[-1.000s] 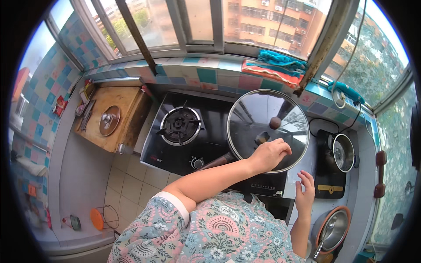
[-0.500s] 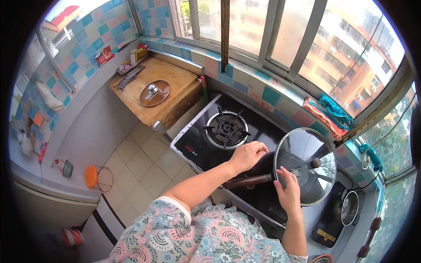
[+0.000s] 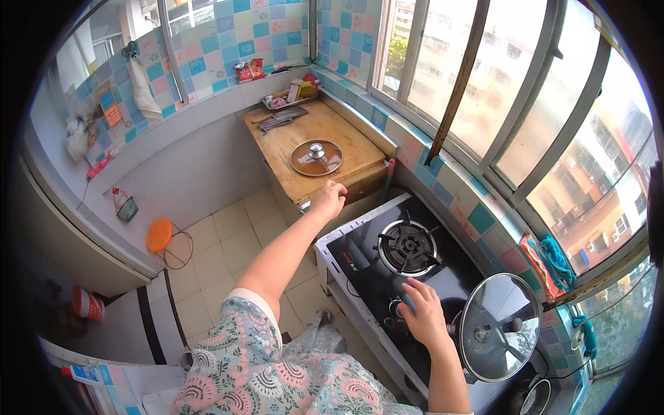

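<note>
The left hand (image 3: 328,200) is stretched way out, arm nearly straight, and sits right at the near edge of the wooden counter (image 3: 277,149), at the corner closest to the stove. Its fingers are loosely curled and closed on nothing. The small glass lid (image 3: 316,158) lies flat on that counter just beyond the hand, knob up, near but not touching. It's round, so no real long axis, it just faces up.

The right hand (image 3: 423,317) rests palm-down at the front edge of the black gas stove (image 3: 443,277), fingers spread over the knob area; can't tell if it's actually pinching a knob. Beside it is the pan with the big glass lid (image 3: 499,325) on the right burner, its handle running toward that hand.

Half a second ago both hands were on that pan's handle. Now the left one has let go and swung over to the counter, and the right has slid onto the stove front.
</note>
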### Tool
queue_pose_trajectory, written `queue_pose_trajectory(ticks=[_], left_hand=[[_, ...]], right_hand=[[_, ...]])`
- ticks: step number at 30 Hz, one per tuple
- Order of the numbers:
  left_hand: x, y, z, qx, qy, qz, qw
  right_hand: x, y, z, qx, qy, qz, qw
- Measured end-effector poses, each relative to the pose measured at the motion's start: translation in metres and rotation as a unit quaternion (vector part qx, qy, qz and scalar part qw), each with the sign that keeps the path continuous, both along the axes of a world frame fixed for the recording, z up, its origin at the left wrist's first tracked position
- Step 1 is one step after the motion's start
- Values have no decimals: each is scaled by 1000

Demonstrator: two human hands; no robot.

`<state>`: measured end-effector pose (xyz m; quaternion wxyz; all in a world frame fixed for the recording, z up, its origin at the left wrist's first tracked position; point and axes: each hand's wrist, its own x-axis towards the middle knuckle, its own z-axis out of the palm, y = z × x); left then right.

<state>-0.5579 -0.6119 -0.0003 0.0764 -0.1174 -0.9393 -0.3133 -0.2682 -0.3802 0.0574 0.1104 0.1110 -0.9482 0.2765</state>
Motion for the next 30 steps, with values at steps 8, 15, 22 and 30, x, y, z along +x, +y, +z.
queue_pose_trajectory(ticks=[8, 15, 22, 30], left_hand=[[-182, -51, -42, -98, -4, 71, 993], [-271, -55, -61, -164, -117, 70, 977], [-307, -56, -60, -127, -123, 37, 983], [-182, 51, 29, 413, 35, -199, 888]], right_hand=[[-114, -47, -5, 41, -45, -17, 998], [-190, -82, -8, 118, -70, -27, 990], [-238, -86, -12, -72, -123, -111, 984], [-295, -113, -10, -644, -128, -138, 742]])
